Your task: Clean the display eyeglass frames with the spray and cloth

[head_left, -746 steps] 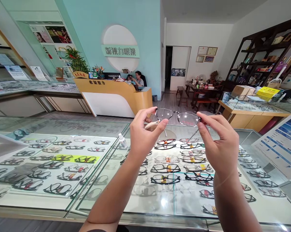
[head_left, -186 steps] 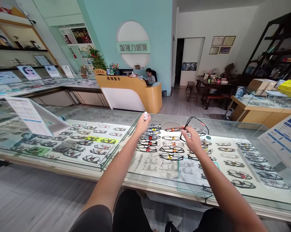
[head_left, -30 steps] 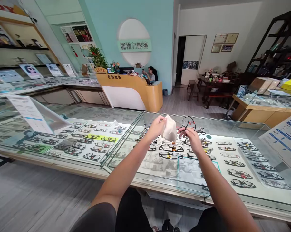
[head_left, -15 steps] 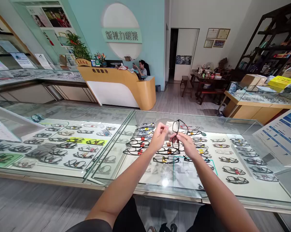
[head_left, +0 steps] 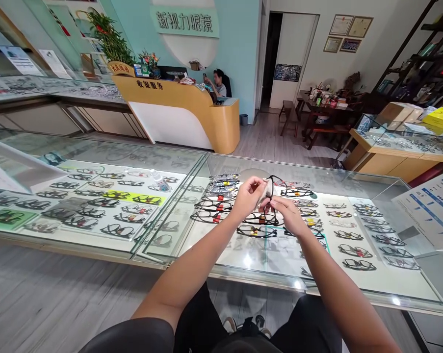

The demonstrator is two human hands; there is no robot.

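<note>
Dark shorts at bottom edge, both forearms reaching forward. Left hand and right hand were close together above the glass bench, fingertips nearly touching. Left grip was pinched shut on a pale cloth, pressed against the black glasses. Right grip was clamped on the glasses' lower part, frame tilted up and held in the air just over the bench top, between the two hands. Exact finger placement too small to tell. Under the glass lay rows of display frames. Small bottle stood on the bench left of the hands, well apart. Printed sign leaned at far right. Beyond: yellow reception desk, seated person behind it, potted plant on its left end, dark wooden table near the back wall.
</note>
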